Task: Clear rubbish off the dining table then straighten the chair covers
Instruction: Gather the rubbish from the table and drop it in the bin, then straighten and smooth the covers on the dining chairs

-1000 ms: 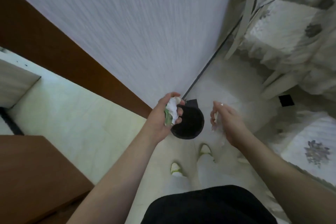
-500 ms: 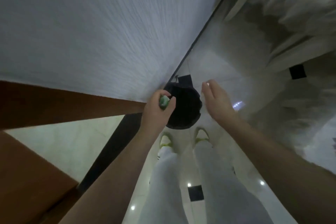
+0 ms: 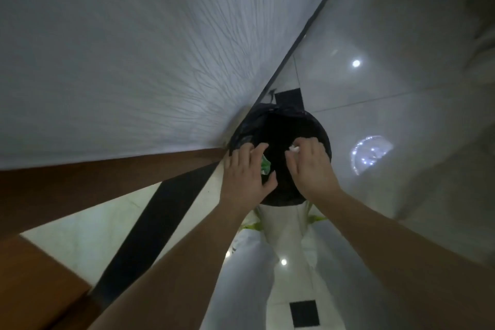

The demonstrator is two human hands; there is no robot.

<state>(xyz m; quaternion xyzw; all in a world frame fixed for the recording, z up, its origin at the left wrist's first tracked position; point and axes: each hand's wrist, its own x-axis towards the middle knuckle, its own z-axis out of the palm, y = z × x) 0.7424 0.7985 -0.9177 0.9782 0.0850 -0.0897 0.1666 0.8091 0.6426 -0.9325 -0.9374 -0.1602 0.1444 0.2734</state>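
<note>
Both hands over bin (image 3: 281, 126) mouth, so rubbish drops inside, not on floor. L hand (image 3: 245, 174): fingers spread, nearly straight, green-white wrapper (image 3: 265, 166) just under them, over bin; held or falling, can't tell. R hand (image 3: 312, 166): fingers curled loosely, white scrap (image 3: 294, 148) at tips, over bin centre. Bin against wall (image 3: 134, 61).
</note>
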